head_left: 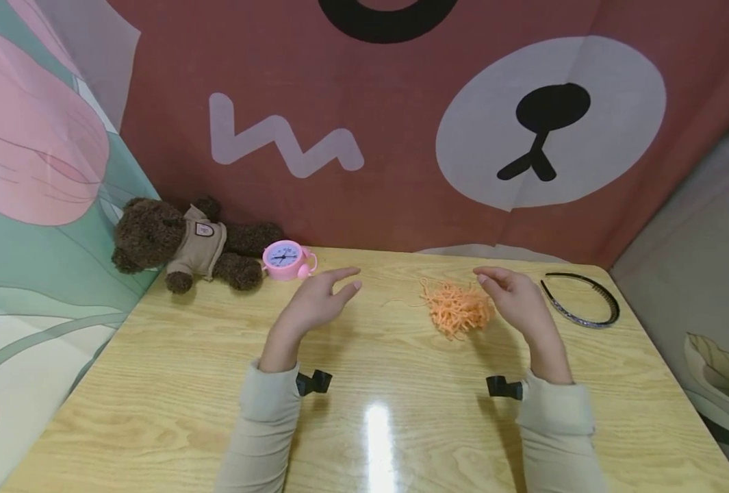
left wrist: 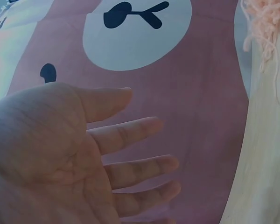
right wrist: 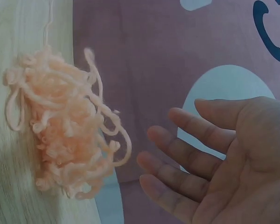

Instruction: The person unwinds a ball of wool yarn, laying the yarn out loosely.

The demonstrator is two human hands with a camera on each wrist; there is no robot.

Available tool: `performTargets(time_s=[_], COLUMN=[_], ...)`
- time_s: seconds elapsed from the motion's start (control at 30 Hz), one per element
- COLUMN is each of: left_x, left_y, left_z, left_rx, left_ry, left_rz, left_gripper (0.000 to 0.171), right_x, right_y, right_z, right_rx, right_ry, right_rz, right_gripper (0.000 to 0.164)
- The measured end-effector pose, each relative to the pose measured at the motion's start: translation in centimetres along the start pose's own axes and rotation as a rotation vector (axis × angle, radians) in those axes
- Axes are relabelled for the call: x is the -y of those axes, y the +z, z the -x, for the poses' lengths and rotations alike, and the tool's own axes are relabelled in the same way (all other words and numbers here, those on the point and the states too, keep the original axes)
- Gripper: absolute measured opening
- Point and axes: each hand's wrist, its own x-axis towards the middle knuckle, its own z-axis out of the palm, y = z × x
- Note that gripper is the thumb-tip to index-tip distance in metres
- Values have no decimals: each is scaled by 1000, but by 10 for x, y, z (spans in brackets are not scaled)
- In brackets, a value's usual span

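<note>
A tangled heap of orange yarn [head_left: 458,308] lies on the table, with one loose strand trailing to its left. My right hand [head_left: 513,298] hovers just to the right of the yarn, fingers relaxed and holding nothing. In the right wrist view a gap shows between the fingertips and the yarn [right wrist: 67,126]. My left hand [head_left: 317,300] is raised over the table left of the yarn, near a pink alarm clock [head_left: 283,260]. Its palm [left wrist: 60,163] is bare and its fingers are spread in the left wrist view.
A brown teddy bear [head_left: 198,243] in a beige shirt lies at the back left, beside the clock. To the right of my right hand rests a dark, glittery headband [head_left: 586,320]. A printed cloth [head_left: 395,192] hangs behind the wooden table [head_left: 401,383].
</note>
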Motion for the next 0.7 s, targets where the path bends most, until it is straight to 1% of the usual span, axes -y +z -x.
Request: performTargets(time_s=[0.1, 0.27, 0.4, 0.6, 0.7], left_x=[1, 4, 5, 6, 7], left_y=[0, 7, 12, 16, 18], left_z=[-1, -3, -5, -4, -4], left_rx=[-23, -11, -7, -7, -36], left_ry=[3, 29, 45, 21, 7], left_rz=[19, 27, 46, 67, 60], left_gripper=[48, 54, 59, 65, 69], right_x=[-2, -6, -10, -12, -11], right_y=[2, 8, 9, 11, 15], right_z=[-1, -1, 1, 1, 1], right_rx=[11, 64, 57, 45, 35], right_ry=[-4, -8, -6, -2, -12], right_rz=[-13, -18, -8, -2, -3], right_gripper=[50, 51, 51, 51, 50])
